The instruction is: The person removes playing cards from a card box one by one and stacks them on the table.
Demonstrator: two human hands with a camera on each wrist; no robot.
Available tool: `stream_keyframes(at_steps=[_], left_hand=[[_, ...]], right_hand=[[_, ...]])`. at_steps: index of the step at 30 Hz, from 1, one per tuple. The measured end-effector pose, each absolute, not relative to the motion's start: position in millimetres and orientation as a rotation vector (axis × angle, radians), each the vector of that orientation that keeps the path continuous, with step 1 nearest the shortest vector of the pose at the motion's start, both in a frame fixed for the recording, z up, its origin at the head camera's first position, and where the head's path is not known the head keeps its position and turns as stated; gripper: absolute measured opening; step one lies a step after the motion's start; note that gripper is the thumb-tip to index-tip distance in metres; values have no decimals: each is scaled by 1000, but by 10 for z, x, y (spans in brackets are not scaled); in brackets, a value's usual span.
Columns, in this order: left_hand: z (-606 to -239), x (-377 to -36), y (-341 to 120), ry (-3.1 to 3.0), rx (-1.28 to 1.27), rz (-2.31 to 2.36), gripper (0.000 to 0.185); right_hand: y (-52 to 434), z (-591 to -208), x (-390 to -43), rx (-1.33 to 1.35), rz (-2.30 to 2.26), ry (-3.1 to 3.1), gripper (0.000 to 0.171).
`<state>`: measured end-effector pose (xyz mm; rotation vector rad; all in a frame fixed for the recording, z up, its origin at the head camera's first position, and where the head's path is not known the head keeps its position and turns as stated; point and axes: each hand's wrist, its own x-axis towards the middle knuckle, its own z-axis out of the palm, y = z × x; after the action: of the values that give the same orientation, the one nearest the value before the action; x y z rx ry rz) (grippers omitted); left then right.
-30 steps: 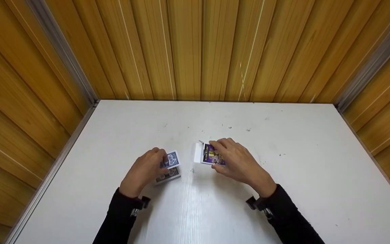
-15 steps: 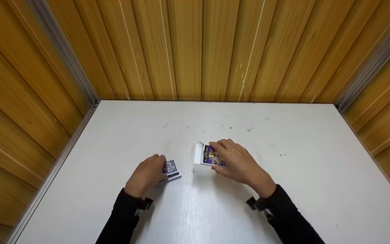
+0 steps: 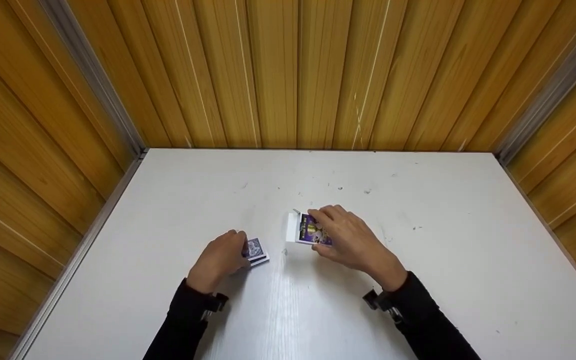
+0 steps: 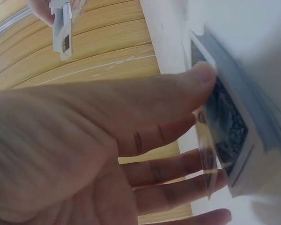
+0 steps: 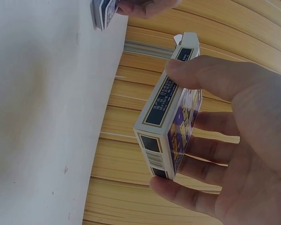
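While the left grip (image 3: 219,260) pinches blue-backed cards (image 3: 254,248) between thumb and fingers, the right grip (image 3: 350,243) holds a purple-faced card box (image 3: 312,230). Left grip: the cards project from its fingertips toward the right grip, the upper part slightly offset from the cards beneath; whether the pinch takes in the full stack, cannot tell. Right grip: thumb on one narrow printed side of the box, fingers across on the opposite side, purple face turned toward the palm. The white open flap (image 3: 292,226) points from the right grip toward the left grip; the barcoded end (image 5: 153,157) is opposite, by one fingertip. Cards and box are near each other but apart. Beneath both grips: white table (image 3: 418,295), small dark marks. Beyond them: wood-patterned panels (image 3: 318,75).
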<state>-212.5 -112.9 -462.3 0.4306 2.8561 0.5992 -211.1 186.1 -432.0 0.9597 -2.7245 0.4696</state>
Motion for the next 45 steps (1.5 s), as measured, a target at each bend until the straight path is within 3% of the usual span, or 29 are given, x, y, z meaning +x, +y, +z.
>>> stream_keyframes(at_steps=[12, 23, 45], left_hand=[[-4687, -2085, -1080, 2863, 466, 576, 32], [-4752, -2086, -961, 2898, 421, 507, 52], [-4765, -2049, -923, 2950, 383, 375, 35]], right_hand=[[1866, -4332, -2117, 979, 440, -2695, 69], [1867, -4319, -2114, 968, 450, -2709, 70], [1862, -4347, -2118, 979, 417, -2711, 69]])
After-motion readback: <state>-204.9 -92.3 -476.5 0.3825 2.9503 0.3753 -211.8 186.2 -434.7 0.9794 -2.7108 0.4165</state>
